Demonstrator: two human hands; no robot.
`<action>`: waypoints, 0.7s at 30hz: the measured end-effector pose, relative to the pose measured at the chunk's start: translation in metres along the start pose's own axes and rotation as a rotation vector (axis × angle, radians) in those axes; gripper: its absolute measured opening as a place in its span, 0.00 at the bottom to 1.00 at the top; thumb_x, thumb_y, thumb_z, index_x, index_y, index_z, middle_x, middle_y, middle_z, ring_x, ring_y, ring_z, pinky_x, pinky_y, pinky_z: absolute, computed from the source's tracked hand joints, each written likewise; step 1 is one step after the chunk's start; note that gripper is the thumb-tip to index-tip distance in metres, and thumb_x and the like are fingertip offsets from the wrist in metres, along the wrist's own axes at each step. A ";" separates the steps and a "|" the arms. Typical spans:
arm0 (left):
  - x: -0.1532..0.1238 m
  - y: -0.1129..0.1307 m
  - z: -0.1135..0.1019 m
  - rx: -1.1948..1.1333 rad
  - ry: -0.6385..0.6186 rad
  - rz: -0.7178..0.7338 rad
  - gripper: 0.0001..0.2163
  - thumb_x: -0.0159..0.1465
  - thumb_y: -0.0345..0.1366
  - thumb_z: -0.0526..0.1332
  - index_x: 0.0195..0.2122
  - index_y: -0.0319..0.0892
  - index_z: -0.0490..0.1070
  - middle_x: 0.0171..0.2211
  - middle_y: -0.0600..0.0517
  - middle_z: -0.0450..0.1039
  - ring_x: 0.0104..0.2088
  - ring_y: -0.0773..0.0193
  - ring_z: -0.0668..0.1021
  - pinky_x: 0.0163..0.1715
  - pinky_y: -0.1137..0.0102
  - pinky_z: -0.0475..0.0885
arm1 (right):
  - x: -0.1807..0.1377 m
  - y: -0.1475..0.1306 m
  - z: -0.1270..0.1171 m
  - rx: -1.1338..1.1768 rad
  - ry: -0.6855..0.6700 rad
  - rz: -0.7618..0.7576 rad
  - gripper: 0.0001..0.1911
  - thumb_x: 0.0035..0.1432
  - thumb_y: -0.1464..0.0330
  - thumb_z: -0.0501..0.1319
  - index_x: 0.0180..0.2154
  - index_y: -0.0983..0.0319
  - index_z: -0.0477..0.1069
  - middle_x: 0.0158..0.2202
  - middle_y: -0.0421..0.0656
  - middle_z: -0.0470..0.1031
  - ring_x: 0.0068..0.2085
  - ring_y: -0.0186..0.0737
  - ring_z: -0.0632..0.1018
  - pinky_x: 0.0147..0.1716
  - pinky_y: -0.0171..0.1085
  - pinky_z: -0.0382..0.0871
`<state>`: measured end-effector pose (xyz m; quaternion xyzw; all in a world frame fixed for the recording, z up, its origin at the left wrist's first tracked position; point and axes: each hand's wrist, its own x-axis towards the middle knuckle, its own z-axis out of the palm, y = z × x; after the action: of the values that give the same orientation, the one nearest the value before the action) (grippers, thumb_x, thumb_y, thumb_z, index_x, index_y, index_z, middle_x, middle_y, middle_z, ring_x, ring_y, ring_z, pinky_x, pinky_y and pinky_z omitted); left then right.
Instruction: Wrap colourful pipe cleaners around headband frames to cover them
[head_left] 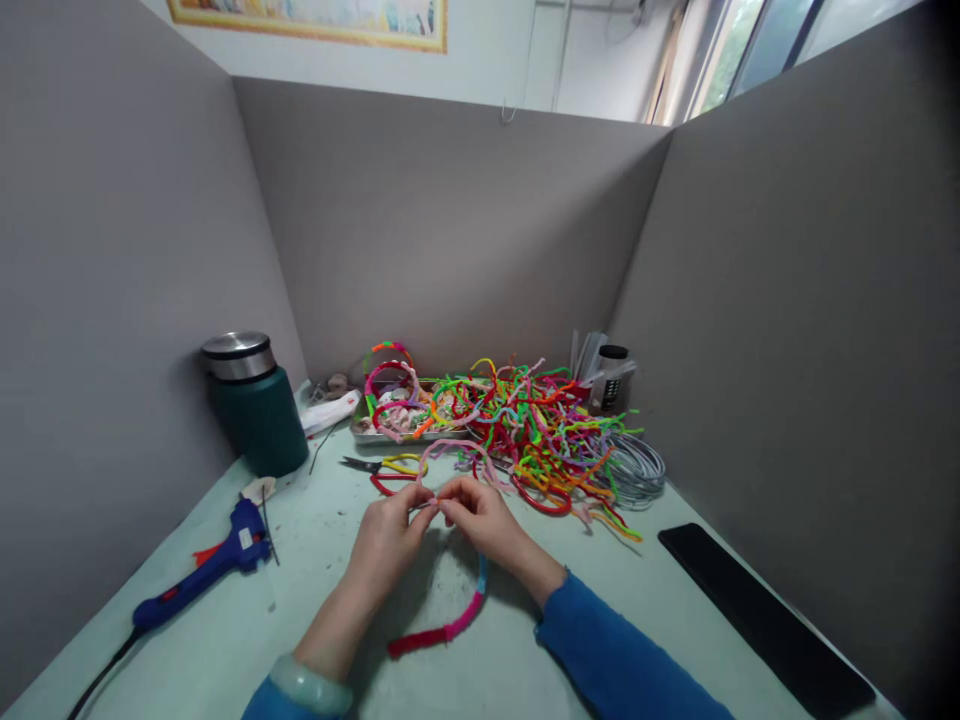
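My left hand (pixel 388 535) and my right hand (pixel 480 515) meet over the pale green table (pixel 225 640), fingertips pinched together on a curved headband (pixel 450 625). The band is wrapped in red, pink and blue pipe cleaner and arcs down toward me under my right wrist. A pink pipe cleaner (pixel 450 450) loops up from where my fingers pinch. A jade bangle sits on my left wrist; my right arm wears a blue sleeve.
A tangle of coloured pipe cleaners (pixel 540 425) and a tray with wrapped headbands (pixel 390 385) lie behind my hands. Scissors (pixel 361 464), a blue glue gun (pixel 214 565), a green flask (pixel 251 402), coiled grey wire (pixel 637 468) and a black phone (pixel 761 615) surround them. Grey partitions wall the desk.
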<state>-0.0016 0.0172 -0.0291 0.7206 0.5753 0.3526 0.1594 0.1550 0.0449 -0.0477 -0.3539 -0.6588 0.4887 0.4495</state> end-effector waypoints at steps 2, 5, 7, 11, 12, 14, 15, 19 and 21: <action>0.000 -0.001 0.002 -0.008 0.009 0.011 0.08 0.60 0.39 0.56 0.36 0.43 0.71 0.34 0.51 0.78 0.34 0.62 0.78 0.33 0.72 0.66 | 0.000 0.002 0.002 -0.093 0.035 -0.060 0.07 0.54 0.66 0.59 0.33 0.64 0.70 0.25 0.37 0.68 0.25 0.30 0.66 0.25 0.30 0.59; 0.000 -0.001 0.004 -0.011 0.009 0.027 0.08 0.60 0.38 0.56 0.37 0.43 0.70 0.35 0.50 0.78 0.35 0.61 0.78 0.34 0.71 0.67 | -0.001 0.006 0.003 -0.160 0.056 -0.083 0.07 0.55 0.67 0.58 0.33 0.63 0.71 0.25 0.37 0.68 0.25 0.31 0.66 0.25 0.30 0.58; 0.000 0.000 0.005 -0.012 -0.009 0.043 0.08 0.60 0.37 0.56 0.38 0.43 0.70 0.36 0.50 0.78 0.36 0.61 0.78 0.35 0.71 0.67 | -0.001 0.007 0.003 -0.174 0.066 -0.095 0.06 0.54 0.68 0.58 0.32 0.63 0.70 0.25 0.37 0.67 0.26 0.31 0.66 0.25 0.30 0.58; -0.001 0.002 0.004 -0.047 -0.031 0.064 0.09 0.61 0.38 0.54 0.39 0.42 0.69 0.37 0.49 0.77 0.34 0.62 0.78 0.34 0.71 0.67 | -0.002 0.008 0.002 -0.231 0.101 -0.104 0.03 0.53 0.70 0.57 0.30 0.63 0.69 0.24 0.36 0.66 0.25 0.31 0.65 0.24 0.30 0.57; -0.002 0.002 0.004 -0.055 -0.033 0.062 0.09 0.61 0.38 0.54 0.40 0.42 0.69 0.37 0.49 0.77 0.34 0.62 0.78 0.34 0.71 0.67 | -0.002 0.008 0.002 -0.247 0.107 -0.103 0.03 0.53 0.71 0.57 0.30 0.63 0.68 0.23 0.36 0.66 0.24 0.31 0.64 0.23 0.29 0.57; -0.002 0.004 0.003 -0.067 -0.033 0.055 0.09 0.62 0.38 0.53 0.39 0.42 0.68 0.36 0.49 0.77 0.34 0.62 0.77 0.34 0.71 0.67 | -0.003 0.007 0.002 -0.269 0.107 -0.106 0.03 0.53 0.71 0.56 0.30 0.63 0.68 0.23 0.36 0.66 0.24 0.30 0.64 0.23 0.29 0.56; -0.002 0.004 0.002 -0.071 -0.032 0.053 0.09 0.62 0.37 0.52 0.39 0.42 0.68 0.36 0.49 0.77 0.34 0.62 0.77 0.34 0.71 0.67 | -0.003 0.007 0.002 -0.273 0.107 -0.112 0.03 0.53 0.71 0.56 0.30 0.63 0.68 0.23 0.36 0.66 0.24 0.30 0.64 0.23 0.29 0.56; -0.003 0.006 0.000 -0.075 -0.022 0.081 0.07 0.62 0.36 0.52 0.38 0.42 0.66 0.33 0.51 0.76 0.32 0.64 0.77 0.32 0.72 0.65 | -0.004 0.006 0.002 -0.282 0.119 -0.143 0.04 0.55 0.68 0.56 0.30 0.63 0.68 0.23 0.36 0.66 0.24 0.31 0.65 0.23 0.29 0.57; -0.004 0.007 -0.001 -0.050 -0.028 0.109 0.06 0.62 0.36 0.52 0.37 0.42 0.66 0.30 0.52 0.75 0.27 0.65 0.75 0.29 0.73 0.64 | -0.004 0.005 0.002 -0.286 0.118 -0.145 0.04 0.55 0.68 0.57 0.30 0.63 0.68 0.23 0.36 0.66 0.24 0.31 0.66 0.23 0.29 0.57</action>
<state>0.0023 0.0112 -0.0248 0.7516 0.5240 0.3646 0.1659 0.1547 0.0418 -0.0542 -0.3937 -0.7178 0.3346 0.4667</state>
